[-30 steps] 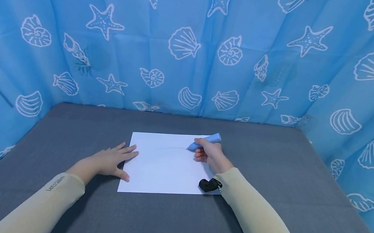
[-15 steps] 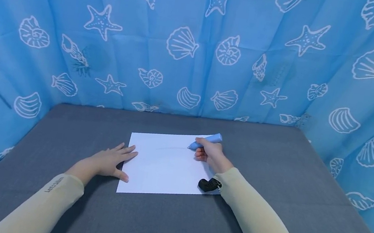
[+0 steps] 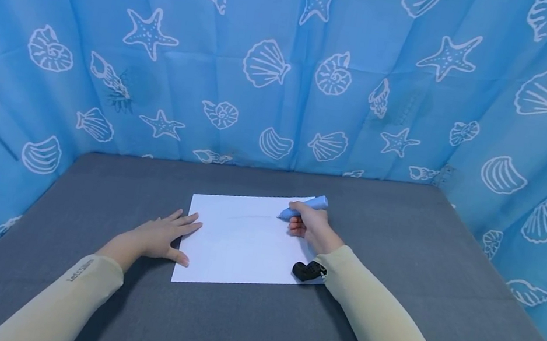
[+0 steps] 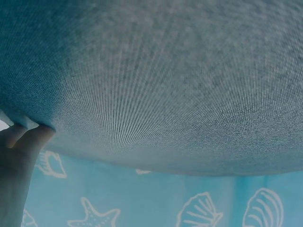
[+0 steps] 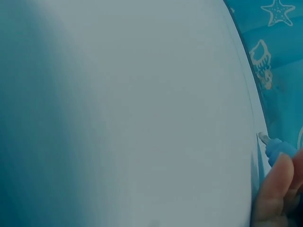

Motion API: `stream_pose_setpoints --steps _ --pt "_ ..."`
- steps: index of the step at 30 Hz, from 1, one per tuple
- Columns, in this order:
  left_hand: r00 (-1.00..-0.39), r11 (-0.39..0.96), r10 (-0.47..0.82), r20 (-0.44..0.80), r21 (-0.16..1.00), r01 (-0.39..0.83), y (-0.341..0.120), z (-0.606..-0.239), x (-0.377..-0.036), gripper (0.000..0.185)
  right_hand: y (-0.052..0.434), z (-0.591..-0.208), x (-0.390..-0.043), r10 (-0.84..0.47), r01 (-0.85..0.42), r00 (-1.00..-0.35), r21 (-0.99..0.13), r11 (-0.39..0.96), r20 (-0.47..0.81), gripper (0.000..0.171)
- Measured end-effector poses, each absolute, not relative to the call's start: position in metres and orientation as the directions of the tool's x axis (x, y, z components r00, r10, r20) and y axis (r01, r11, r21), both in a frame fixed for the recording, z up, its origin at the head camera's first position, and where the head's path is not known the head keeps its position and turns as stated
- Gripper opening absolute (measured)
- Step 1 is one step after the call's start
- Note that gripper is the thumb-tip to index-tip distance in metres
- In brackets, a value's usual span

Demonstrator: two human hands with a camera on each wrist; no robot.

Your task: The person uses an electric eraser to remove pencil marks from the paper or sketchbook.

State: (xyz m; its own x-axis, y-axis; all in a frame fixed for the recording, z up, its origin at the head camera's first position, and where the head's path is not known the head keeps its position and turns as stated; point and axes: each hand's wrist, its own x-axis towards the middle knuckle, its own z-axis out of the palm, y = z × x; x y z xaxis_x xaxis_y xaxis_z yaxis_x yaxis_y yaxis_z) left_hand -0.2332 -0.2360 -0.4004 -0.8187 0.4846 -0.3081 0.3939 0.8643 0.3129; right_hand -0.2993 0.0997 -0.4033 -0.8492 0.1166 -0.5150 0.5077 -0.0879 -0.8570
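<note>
A white sheet of paper (image 3: 240, 248) lies on the grey table, with a faint thin line (image 3: 253, 216) across its upper part. My right hand (image 3: 314, 228) grips a thick light-blue pen (image 3: 319, 202) near the paper's upper right. The pen leans back to the right, its tip at the right end of the line. In the right wrist view the pen's narrow pale tip (image 5: 263, 137) meets its shadow on the sheet. With spread fingers, my left hand (image 3: 160, 236) rests over the paper's left edge. Only a dim part of that hand (image 4: 19, 161) shows in the left wrist view.
Grey cloth covers the table (image 3: 228, 329). A blue curtain (image 3: 187, 75) with white shells and starfish hangs behind and along both sides. A black device (image 3: 306, 271) sits at my right cuff, over the paper's lower right corner.
My right hand has moved slightly to the right with the pen, along the end of the faint line. The left hand stays in place on the paper's edge.
</note>
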Motion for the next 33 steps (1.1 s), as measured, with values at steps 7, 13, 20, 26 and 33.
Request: stream_pose_setpoints --steps 7,13,20,26,33 --pt "-0.819 0.863 0.484 -0.309 0.325 0.388 -0.2373 -0.4011 -0.2316 0.100 0.0978 -0.4047 -0.3037 0.086 0.523 -0.841 -0.843 -0.125 -0.534 0.037" --pt "-0.818 0.860 0.488 -0.303 0.325 0.393 -0.2354 -0.4020 -0.2332 0.100 0.0958 -0.4029 -0.3047 0.027 0.538 -0.839 -0.836 -0.108 -0.543 0.023" --pt "-0.820 0.861 0.486 -0.304 0.329 0.388 -0.2359 -0.4034 -0.2337 0.100 0.0928 -0.4060 -0.3040 0.081 0.529 -0.842 -0.846 -0.068 -0.533 0.024" --pt "-0.819 0.863 0.484 -0.310 0.323 0.388 -0.2374 -0.4026 -0.2347 0.100 0.0914 -0.4076 -0.3038 0.078 0.514 -0.853 -0.857 -0.049 -0.516 0.024" --pt "-0.823 0.868 0.478 -0.309 0.313 0.386 -0.2374 -0.4010 -0.2340 0.101 0.0913 -0.4053 -0.3035 0.040 0.518 -0.854 -0.855 -0.008 -0.518 0.023"
